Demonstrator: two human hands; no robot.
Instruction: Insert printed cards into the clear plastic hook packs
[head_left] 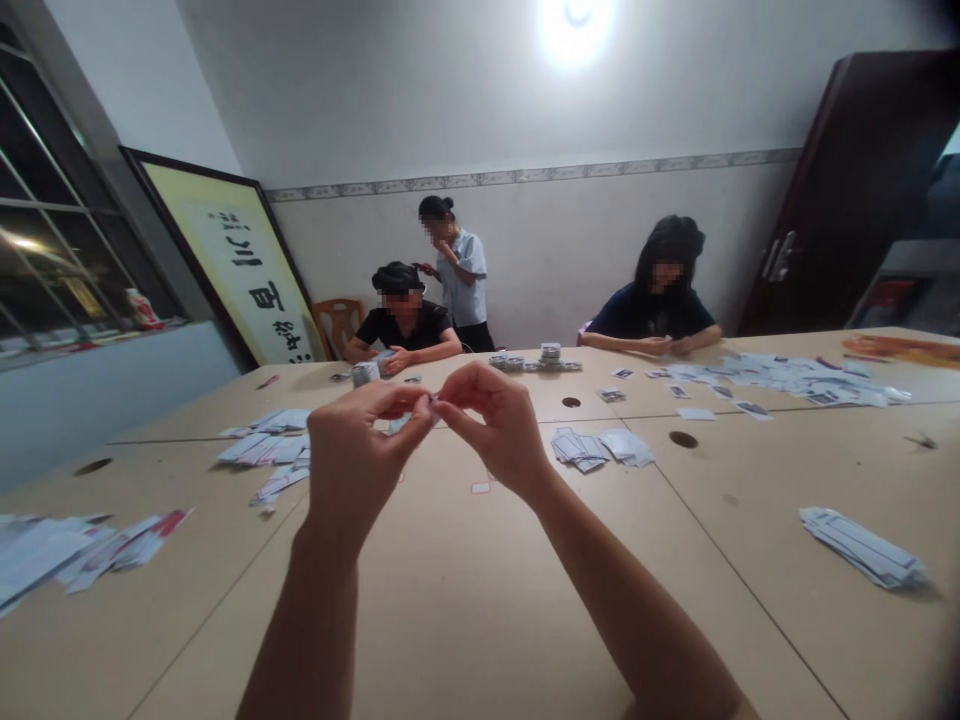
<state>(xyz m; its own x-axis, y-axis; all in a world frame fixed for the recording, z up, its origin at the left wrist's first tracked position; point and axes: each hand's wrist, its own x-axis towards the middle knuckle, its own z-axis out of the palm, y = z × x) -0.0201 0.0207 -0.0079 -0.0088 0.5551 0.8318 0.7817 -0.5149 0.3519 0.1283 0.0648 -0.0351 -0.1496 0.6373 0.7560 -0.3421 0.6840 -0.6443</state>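
My left hand [352, 450] and my right hand [495, 420] are raised over the middle of the table, their fingertips meeting. Thumb and forefinger of each hand are pinched together. Between them shows a tiny dark speck, too small to name. Beyond the right hand lie white paper slips [579, 450] in a small fanned pile, with another paper pile [628, 447] beside it. Left of my left hand are stacks of printed paper [270, 448], partly covered by that hand. A small red-edged slip [480, 488] lies on the tabletop below the hands.
The wide wooden table [465, 620] has round cable holes [683, 439]. Loose papers [810, 378] spread at the far right, a paper bundle [862, 547] nearer. More papers [52, 550] lie at left. Two people sit across; another stands behind. Small stacks [550, 353] stand near the far edge.
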